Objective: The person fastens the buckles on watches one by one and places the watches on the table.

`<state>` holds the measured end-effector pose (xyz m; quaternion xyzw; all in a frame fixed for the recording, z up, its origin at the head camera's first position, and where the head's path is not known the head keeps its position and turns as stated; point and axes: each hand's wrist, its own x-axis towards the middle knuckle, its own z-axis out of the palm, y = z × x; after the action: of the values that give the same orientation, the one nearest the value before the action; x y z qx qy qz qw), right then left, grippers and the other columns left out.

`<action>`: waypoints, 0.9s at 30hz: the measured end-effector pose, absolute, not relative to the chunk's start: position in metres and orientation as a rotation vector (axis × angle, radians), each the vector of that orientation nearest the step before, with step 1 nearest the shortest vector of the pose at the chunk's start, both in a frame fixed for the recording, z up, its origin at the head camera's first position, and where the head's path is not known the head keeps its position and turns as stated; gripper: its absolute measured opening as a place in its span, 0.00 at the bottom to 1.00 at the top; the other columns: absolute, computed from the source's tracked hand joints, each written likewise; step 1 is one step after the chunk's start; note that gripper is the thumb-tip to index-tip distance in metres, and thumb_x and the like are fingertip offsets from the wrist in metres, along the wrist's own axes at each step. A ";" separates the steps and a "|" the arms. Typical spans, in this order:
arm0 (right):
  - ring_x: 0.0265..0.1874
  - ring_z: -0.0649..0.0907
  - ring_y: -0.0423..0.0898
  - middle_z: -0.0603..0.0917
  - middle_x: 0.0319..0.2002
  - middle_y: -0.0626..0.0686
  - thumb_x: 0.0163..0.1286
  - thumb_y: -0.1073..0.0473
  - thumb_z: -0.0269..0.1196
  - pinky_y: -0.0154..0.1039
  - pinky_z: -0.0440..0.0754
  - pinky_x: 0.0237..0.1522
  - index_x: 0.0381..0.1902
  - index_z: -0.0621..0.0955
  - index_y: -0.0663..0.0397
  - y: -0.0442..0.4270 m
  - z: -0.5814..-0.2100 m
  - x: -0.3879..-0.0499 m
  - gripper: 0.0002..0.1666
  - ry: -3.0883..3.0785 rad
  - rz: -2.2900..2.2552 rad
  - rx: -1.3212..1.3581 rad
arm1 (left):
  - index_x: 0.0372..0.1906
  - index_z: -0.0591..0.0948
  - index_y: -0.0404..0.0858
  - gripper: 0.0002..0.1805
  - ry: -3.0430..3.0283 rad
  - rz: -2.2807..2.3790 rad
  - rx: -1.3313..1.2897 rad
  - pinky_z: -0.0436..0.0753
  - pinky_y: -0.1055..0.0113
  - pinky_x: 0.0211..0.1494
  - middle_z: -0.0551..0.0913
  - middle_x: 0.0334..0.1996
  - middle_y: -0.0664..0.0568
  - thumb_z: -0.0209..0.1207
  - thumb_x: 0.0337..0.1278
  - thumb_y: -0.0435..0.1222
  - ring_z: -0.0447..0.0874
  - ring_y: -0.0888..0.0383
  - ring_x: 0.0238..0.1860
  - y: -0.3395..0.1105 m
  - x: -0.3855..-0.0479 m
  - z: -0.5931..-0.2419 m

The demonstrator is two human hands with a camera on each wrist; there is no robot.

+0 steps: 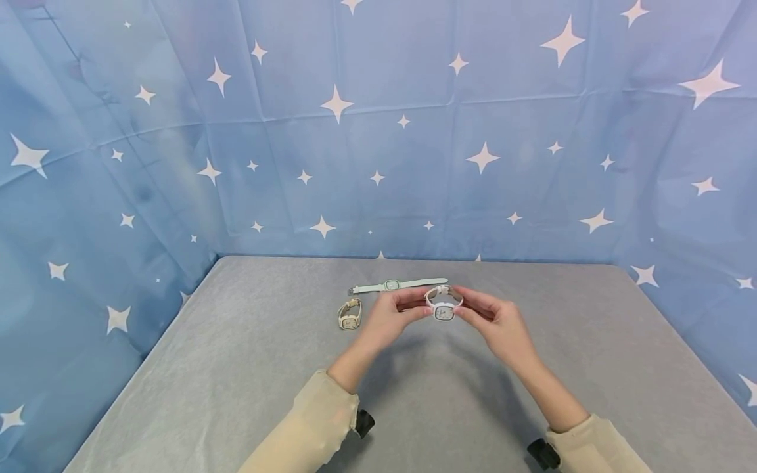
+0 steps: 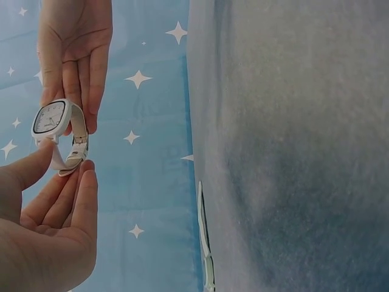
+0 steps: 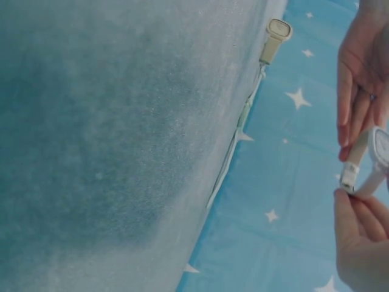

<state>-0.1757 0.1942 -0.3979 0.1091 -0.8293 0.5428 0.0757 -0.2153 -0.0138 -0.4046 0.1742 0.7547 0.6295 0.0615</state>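
Observation:
Both hands hold a white wristwatch [image 1: 444,311] above the table, its strap buckled into a loop and its square dial facing the head camera. The left hand [image 1: 391,318] pinches it from the left between thumb and fingers; the right hand [image 1: 498,322] pinches its other side. In the left wrist view the white watch [image 2: 51,117] shows its dial and buckle. Behind the left hand, a mint-green watch [image 1: 392,285] lies stretched out flat. A cream-beige watch [image 1: 349,322], its strap closed in a loop, sits on the table left of the left hand.
A grey cloth covers the table [image 1: 236,368]. Blue curtains with white stars [image 1: 334,104] hang behind the table and along both sides. Black wrist-worn devices [image 1: 365,424] sit at the sleeve cuffs.

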 end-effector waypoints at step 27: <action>0.45 0.83 0.23 0.85 0.54 0.65 0.67 0.63 0.67 0.19 0.81 0.43 0.58 0.81 0.65 0.196 -0.396 -0.179 0.23 -2.405 1.566 0.234 | 0.56 0.85 0.36 0.18 2.313 1.931 0.560 0.86 0.69 0.49 0.87 0.51 0.41 0.67 0.59 0.32 0.88 0.49 0.51 0.000 -0.224 -0.407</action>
<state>-0.1794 0.1964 -0.3959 0.0805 -0.8281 0.5391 0.1306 -0.2242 -0.0003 -0.4069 0.1826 0.7542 0.6296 0.0382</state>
